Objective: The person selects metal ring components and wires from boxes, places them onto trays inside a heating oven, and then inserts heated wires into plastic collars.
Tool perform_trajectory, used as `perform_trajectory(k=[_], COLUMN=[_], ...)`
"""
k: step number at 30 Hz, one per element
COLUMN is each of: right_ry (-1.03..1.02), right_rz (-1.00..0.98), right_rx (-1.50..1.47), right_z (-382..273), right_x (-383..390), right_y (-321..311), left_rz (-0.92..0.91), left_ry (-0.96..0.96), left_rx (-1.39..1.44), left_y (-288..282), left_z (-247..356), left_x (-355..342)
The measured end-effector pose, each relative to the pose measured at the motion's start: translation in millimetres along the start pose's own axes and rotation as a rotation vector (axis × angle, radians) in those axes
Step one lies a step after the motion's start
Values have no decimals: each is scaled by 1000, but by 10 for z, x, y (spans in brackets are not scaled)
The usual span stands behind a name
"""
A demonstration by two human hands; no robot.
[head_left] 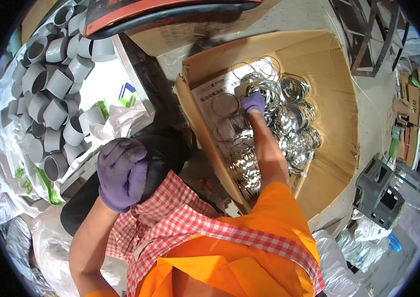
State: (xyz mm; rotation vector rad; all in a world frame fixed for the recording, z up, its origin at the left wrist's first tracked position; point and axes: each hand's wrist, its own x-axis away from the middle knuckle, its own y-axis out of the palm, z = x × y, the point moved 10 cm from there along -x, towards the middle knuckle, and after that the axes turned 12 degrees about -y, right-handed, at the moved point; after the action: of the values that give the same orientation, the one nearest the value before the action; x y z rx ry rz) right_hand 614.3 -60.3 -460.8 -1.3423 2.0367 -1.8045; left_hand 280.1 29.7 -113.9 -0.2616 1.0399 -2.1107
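Right hand (253, 102) lay among metal rings (289, 119) in far-right carton (336, 163), grip hidden, couldn't tell; left hand (122, 173) curled, nothing showing; much seemed left.

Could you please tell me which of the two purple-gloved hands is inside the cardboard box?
The right hand: it is among the metal rings inside the cardboard box, whereas the left hand is curled outside it.
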Motion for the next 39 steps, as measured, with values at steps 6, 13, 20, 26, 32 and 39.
perform_trajectory(k=[6, 13, 20, 26, 32, 39], right_ry=[-638, -602, -947, -1265, -1431, -1594], right_rz=[317, 218, 101, -439, -334, -110], right_rx=[-108, -1060, -1018, -360, -200, -423], right_z=[205, -541, -2005, -3030, -3811, -4374], right_x=[-2, 1045, 2284, 2926, 3145, 3310], right_y=[-253, -1205, -1697, -1199, -1391, -1354], left_rz=[58, 52, 167, -264, 368, 435], left_ry=[5, -88, -180, -748, -169, -354], left_rx=[11, -58, 481, 1319, 112, 1412], left_y=[-44, -26, 43, 159, -926, -794], left_z=[30, -107, 188, 6, 192, -1101], left_x=[48, 144, 57, 428, 744, 919])
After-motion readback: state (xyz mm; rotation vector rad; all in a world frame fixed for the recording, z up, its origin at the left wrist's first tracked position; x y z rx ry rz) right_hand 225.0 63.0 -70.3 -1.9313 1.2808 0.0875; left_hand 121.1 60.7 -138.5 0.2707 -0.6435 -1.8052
